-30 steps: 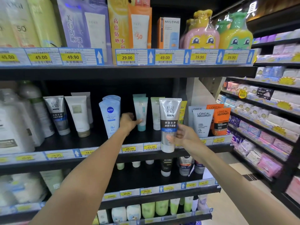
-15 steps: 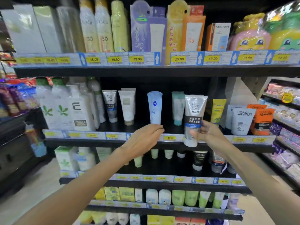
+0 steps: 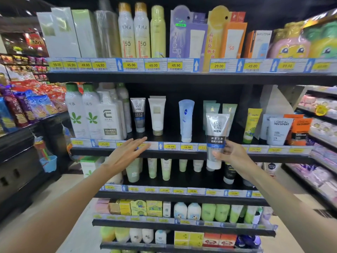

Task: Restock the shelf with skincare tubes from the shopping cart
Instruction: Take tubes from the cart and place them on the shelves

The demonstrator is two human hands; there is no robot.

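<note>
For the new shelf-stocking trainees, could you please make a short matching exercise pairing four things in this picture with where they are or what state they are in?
Things:
1. silver MEN tube
2. blue Nivea tube
3. left hand
4. orange L'Oreal tube

Places or states:
A. standing on the middle shelf, between the white tube and the pale green tubes
B. open, fingers straight, reaching toward the price tags
C. at the right end of the middle shelf
D. gripped by the right hand, cap downward

Pairs: 1-D, 2-A, 3-B, 4-C
</note>
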